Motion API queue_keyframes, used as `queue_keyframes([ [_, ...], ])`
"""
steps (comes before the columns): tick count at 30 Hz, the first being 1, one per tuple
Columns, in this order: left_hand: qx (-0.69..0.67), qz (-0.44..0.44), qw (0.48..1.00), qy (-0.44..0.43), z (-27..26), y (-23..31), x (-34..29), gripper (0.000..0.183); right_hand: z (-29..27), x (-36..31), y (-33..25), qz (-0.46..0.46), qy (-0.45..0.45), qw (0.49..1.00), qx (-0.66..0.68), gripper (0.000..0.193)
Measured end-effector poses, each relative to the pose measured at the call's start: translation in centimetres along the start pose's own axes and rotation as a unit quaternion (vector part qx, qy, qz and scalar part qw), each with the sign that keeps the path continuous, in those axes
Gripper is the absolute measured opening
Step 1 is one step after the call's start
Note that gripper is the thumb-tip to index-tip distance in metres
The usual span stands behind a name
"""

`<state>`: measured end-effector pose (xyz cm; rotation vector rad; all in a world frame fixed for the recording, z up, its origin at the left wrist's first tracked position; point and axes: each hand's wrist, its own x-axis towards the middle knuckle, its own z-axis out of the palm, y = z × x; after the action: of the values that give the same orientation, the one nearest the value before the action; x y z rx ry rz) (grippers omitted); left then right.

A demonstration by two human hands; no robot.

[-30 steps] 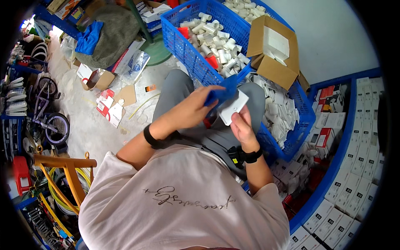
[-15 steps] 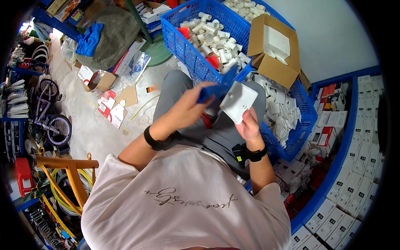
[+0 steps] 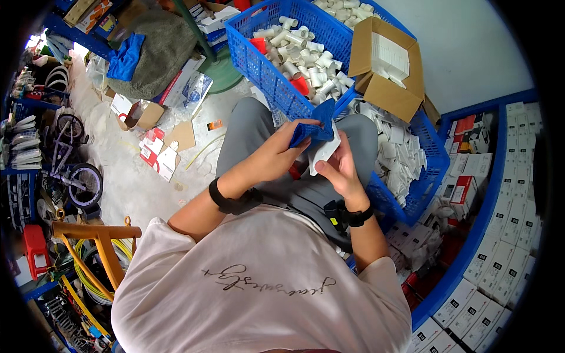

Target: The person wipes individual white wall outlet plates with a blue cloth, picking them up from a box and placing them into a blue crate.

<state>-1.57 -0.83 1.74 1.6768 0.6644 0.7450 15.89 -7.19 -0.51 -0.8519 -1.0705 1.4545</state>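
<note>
Above my lap, my right hand [image 3: 341, 167] grips a flat white plastic plate [image 3: 322, 154] by its edge, thumb on the near side. The plate stands tilted, nearly edge-on to me. A blue cloth [image 3: 318, 128] is bunched in my left hand [image 3: 282, 150], its fingers wrapped round it. Part of the cloth presses against the plate's far upper edge and hides that part. Both hands are close together between my knees.
Ahead stands a blue crate [image 3: 259, 70] of white pipe fittings. An open cardboard box [image 3: 391, 97] of white plates rests by another blue crate [image 3: 432, 176] holding white plates. Boxed goods [image 3: 500, 253] line the right; a yellow metal frame [image 3: 97, 232] stands at left.
The plate has turned from facing me to nearly edge-on. My left hand has brought the blue cloth against it, and the cloth is less blurred.
</note>
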Motion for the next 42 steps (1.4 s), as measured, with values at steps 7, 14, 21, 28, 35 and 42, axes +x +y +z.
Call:
queue_keyframes([
  [7,0.041,-0.044,0.998,0.017,0.2,-0.3,-0.2,0.032,0.1,-0.1,-0.5,0.004,-0.001,1.0,-0.027,0.072],
  [14,-0.37,-0.138,0.91,0.127,-3.2,2.5,0.5,0.031,-1.3,0.1,-1.0,-0.092,0.026,0.989,0.115,0.082],
  [21,-0.397,-0.145,0.884,0.2,-3.5,2.2,-0.4,0.033,-2.3,-0.4,-1.6,-0.065,-0.011,0.983,0.171,0.089],
  [28,-0.045,0.076,0.995,-0.043,0.0,3.5,0.3,0.044,-1.9,-0.5,0.1,-0.035,-0.028,0.989,0.138,0.074],
  [35,-0.073,0.061,0.987,-0.128,0.0,3.4,0.4,0.062,-1.5,-0.9,1.6,-0.025,0.021,0.989,0.145,0.066],
  [42,-0.145,-0.033,0.982,-0.117,-0.2,4.6,0.3,0.038,-1.7,-0.6,0.1,-0.028,0.033,0.994,0.096,0.074],
])
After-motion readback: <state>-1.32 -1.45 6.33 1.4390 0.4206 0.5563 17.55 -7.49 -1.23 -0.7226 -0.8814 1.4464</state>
